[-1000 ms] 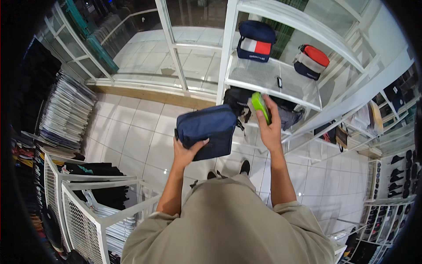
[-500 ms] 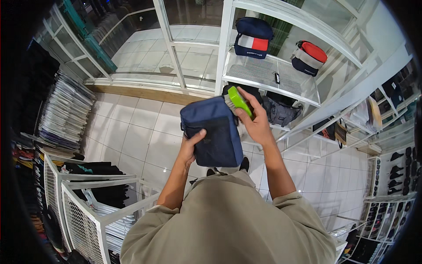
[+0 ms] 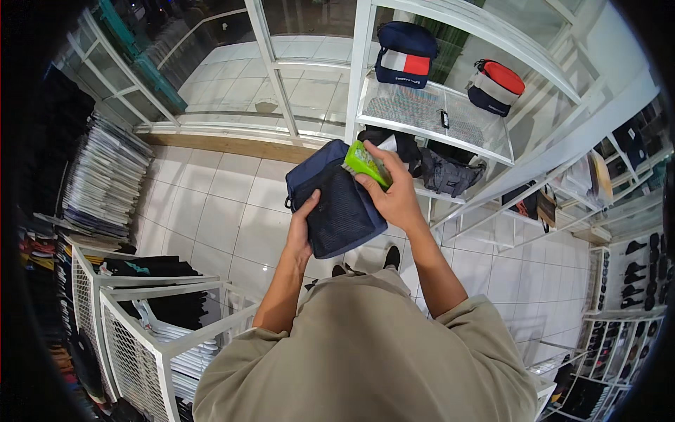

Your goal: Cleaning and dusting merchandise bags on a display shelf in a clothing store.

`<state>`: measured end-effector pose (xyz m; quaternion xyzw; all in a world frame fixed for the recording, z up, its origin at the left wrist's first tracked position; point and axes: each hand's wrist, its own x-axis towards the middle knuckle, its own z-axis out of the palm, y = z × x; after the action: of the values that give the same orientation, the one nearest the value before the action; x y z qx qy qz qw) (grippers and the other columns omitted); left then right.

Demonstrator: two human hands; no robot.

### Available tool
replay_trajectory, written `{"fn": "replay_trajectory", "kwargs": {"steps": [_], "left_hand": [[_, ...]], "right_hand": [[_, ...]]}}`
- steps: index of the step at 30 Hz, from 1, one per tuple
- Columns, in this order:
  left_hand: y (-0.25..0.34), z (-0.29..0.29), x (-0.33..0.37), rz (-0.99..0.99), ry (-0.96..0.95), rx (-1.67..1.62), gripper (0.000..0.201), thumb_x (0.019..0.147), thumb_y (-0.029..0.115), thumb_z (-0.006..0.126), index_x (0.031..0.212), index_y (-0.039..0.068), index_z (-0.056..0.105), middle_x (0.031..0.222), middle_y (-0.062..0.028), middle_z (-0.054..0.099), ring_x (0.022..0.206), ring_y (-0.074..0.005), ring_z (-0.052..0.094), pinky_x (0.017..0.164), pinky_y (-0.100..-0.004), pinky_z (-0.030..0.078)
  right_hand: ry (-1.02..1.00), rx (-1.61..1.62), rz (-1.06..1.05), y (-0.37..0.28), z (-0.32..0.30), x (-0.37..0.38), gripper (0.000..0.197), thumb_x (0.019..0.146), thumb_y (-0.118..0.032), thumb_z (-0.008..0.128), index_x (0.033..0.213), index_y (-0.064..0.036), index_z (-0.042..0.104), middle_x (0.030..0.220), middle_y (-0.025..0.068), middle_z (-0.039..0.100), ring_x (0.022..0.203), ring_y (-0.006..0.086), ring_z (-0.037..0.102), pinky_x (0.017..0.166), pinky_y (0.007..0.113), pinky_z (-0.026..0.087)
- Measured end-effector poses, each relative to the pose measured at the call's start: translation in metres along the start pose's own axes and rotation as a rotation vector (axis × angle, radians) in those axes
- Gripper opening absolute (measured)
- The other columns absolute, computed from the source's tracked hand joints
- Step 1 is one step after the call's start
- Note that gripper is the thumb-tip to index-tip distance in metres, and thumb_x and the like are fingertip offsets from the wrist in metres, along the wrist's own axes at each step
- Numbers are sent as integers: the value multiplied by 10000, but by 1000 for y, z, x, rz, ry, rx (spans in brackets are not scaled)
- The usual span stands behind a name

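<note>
A navy bag (image 3: 337, 218) with a dark mesh front is held up before my body, tilted to the left. My left hand (image 3: 302, 226) grips its left side, thumb lying across the front. In my right hand (image 3: 394, 190) is a bright green brush (image 3: 367, 163), held between thumb and fingers. Its pale bristles point to the left, against the bag's upper right edge. The underside of the bag and the fingers behind it are hidden.
Ahead on the right, a white mesh shelf (image 3: 394, 105) carries a navy bag (image 3: 406, 56) and a red-topped bag (image 3: 496, 86). A grey bag (image 3: 450, 172) sits below. Left are hanging clothes (image 3: 105, 176) and a white mesh rack (image 3: 133, 359). A glass front (image 3: 309, 91) stands ahead.
The bag has tilted further to the left and turned its mesh front more upward. The green brush has shifted left and a little down along the bag's upper right edge.
</note>
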<state>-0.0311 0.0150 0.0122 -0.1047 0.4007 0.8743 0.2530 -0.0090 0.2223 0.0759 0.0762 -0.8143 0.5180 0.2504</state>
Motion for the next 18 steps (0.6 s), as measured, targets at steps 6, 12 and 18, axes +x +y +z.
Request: {"fn": "replay_trajectory", "kwargs": {"steps": [6, 12, 18], "left_hand": [[4, -18, 1, -97, 3, -71, 431, 955, 304, 735, 1280, 30, 668, 1157, -95, 738, 1007, -227, 726, 926, -365, 595], [-7, 7, -6, -153, 47, -2, 405, 941, 282, 756, 1250, 30, 684, 1166, -93, 734, 1009, -228, 717, 926, -367, 583], [8, 4, 1, -180, 37, -137, 382, 938, 284, 753, 1209, 21, 697, 1106, -110, 745, 977, -255, 733, 892, -395, 604]], "right_hand": [[-261, 186, 141, 6, -26, -40, 596, 853, -40, 794, 1415, -45, 596, 1275, 131, 641, 1186, 234, 604, 1043, 330, 440], [63, 135, 169, 39, -6, -34, 604, 883, -64, 780, 1445, -33, 559, 1350, 137, 630, 1282, 221, 573, 1101, 327, 411], [-200, 266, 210, 14, -33, -48, 600, 900, -52, 771, 1456, -22, 547, 1395, 134, 613, 1300, 205, 559, 1121, 326, 399]]}}
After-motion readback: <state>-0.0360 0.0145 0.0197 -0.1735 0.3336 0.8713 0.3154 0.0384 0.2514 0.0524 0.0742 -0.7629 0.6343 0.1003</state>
